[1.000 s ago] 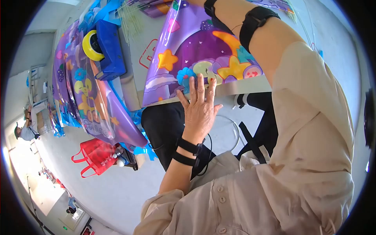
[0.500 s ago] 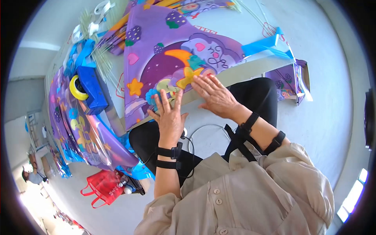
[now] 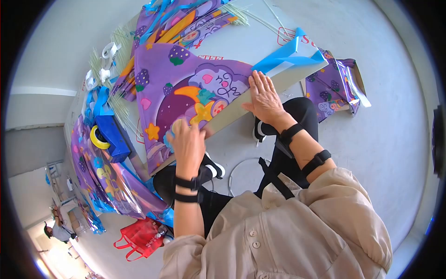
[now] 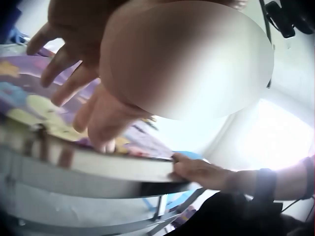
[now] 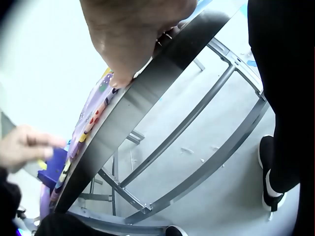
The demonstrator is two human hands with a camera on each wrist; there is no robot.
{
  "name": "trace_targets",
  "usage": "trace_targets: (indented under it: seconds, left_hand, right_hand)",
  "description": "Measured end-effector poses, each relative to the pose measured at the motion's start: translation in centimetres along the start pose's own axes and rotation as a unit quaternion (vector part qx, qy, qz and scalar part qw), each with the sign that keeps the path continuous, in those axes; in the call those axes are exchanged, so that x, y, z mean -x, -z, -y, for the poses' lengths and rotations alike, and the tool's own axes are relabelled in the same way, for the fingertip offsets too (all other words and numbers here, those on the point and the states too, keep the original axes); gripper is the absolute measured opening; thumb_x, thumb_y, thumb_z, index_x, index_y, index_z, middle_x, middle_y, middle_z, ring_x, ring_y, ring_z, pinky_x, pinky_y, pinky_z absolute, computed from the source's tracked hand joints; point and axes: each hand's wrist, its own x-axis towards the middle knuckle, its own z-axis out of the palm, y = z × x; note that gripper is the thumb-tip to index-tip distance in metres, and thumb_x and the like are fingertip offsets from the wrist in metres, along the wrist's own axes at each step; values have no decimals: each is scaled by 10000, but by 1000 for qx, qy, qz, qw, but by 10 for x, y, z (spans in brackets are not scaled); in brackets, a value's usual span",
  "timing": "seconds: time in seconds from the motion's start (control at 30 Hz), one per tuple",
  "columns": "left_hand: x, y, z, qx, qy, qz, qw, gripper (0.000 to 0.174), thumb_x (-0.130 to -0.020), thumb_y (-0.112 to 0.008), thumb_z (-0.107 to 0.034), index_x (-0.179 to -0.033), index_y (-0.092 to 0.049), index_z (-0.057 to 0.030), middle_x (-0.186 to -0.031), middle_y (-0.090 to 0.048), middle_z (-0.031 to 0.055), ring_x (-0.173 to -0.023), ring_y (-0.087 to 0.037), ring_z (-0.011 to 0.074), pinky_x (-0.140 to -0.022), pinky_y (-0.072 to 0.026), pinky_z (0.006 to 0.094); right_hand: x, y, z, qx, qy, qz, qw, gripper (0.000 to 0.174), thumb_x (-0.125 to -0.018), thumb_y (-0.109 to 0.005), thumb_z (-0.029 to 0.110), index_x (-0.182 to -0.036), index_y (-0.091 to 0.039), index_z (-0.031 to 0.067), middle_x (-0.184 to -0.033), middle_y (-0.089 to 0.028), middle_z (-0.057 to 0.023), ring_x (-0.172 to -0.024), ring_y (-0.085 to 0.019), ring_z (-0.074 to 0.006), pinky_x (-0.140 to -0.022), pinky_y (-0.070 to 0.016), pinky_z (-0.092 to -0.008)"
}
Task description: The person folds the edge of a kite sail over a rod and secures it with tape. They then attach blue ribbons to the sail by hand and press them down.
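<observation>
Resting straight-fingered at the right end of the purple printed sheet (image 3: 179,100), the right hand (image 3: 266,95) grasps nothing. Left hand (image 3: 188,144), blurred, is over the sheet's near edge, fingers loose, nothing held. Sheet lies along the near edge of the table (image 3: 239,111). Tape dispenser (image 3: 114,139) left, blue strip (image 3: 283,56) right, more purple sheets (image 3: 186,23) far. Red bag (image 3: 141,238) near left, on floor.

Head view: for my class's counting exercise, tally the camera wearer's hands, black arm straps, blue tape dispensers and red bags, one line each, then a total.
Left hand and right hand: 2
Black arm straps: 4
Blue tape dispenser: 1
Red bag: 1
Total: 8
</observation>
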Motion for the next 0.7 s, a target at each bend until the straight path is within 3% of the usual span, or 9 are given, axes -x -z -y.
trace_targets:
  seconds: [0.03, 0.1, 0.17, 0.3, 0.5, 0.57, 0.63, 0.67, 0.7]
  left_hand:
    - [-24, 5, -8, 22, -81, -92, 992, 472, -771, -691, -177, -1187, -529, -24, -1235, -508, 211, -1163, -474, 372, -922, -398, 554]
    - [-81, 10, -47, 193, -201, -104, 955, 338, -759, -655, -116, -1041, -562, 46, -1107, -570, 212, -1087, -516, 350, -916, -424, 457]
    - [-143, -14, -90, 266, -288, -128, 911, 366, -736, -643, -69, -1074, -557, 42, -1079, -583, 219, -1075, -526, 361, -923, -431, 411]
    - [-220, -51, -158, 272, -194, -83, 939, 594, -647, -763, -153, -1185, -556, -8, -1190, -573, 189, -1128, -510, 365, -959, -418, 436]
    - [-233, -38, -202, 136, -118, 45, 983, 502, -671, -772, -187, -1151, -623, -184, -1174, -591, 67, -1180, -453, 274, -918, -404, 465]
    - [-240, -50, -202, 128, -128, -32, 983, 382, -686, -753, -177, -1061, -682, -171, -1073, -654, 58, -1080, -547, 295, -866, -451, 462]
    - [-258, -51, -194, 359, -149, 71, 918, 282, -704, -727, -149, -987, -716, -146, -921, -698, 92, -877, -638, 298, -779, -495, 416]
    - [-254, -48, -186, 454, -195, 79, 866, 261, -773, -684, -127, -1023, -689, -50, -830, -691, 75, -629, -615, 170, -635, -500, 302]
    - [-249, -39, -178, 454, -192, 82, 866, 261, -773, -684, -127, -1023, -689, -50, -830, -691, 75, -629, -615, 170, -635, -500, 302]
  right_hand:
    - [-1, -1, 1, 1, -1, -1, 1000, 825, -833, -568, 495, -1393, -305, -52, -1493, -221, -212, -1409, -170, -327, -1150, -123, -424]
    - [-1, 3, -2, -5, -2, 2, 1000, 826, -824, -576, 496, -1387, -318, -52, -1491, -223, -213, -1406, -173, -334, -1151, -116, -430]
    - [-1, 2, -6, -20, 13, 0, 1000, 839, -805, -589, 509, -1366, -341, -63, -1475, -259, -212, -1396, -194, -345, -1149, -118, -440]
    - [-3, -16, -15, -50, 31, -56, 997, 681, -811, -562, 383, -1359, -392, 16, -1425, -340, -210, -1373, -238, -361, -1143, -137, -456]
    - [-1, -9, -17, -138, 63, -85, 985, 629, -824, -519, 373, -1389, -378, 134, -1432, -372, -112, -1361, -258, -334, -1133, -129, -491]
    - [-1, -8, -18, -157, 57, -77, 983, 635, -819, -532, 377, -1388, -379, 140, -1431, -377, -96, -1358, -264, -327, -1132, -130, -494]
    - [-1, -2, -19, -122, 59, -78, 988, 651, -801, -573, 381, -1376, -390, 137, -1430, -380, -95, -1356, -269, -315, -1131, -134, -491]
    - [-3, 3, -20, -112, 63, -60, 990, 663, -777, -618, 377, -1353, -422, 114, -1427, -380, -117, -1352, -281, -309, -1130, -158, -474]
    - [-4, 2, -22, -114, 63, -58, 990, 663, -777, -618, 377, -1353, -422, 114, -1427, -380, -117, -1352, -281, -309, -1130, -158, -474]
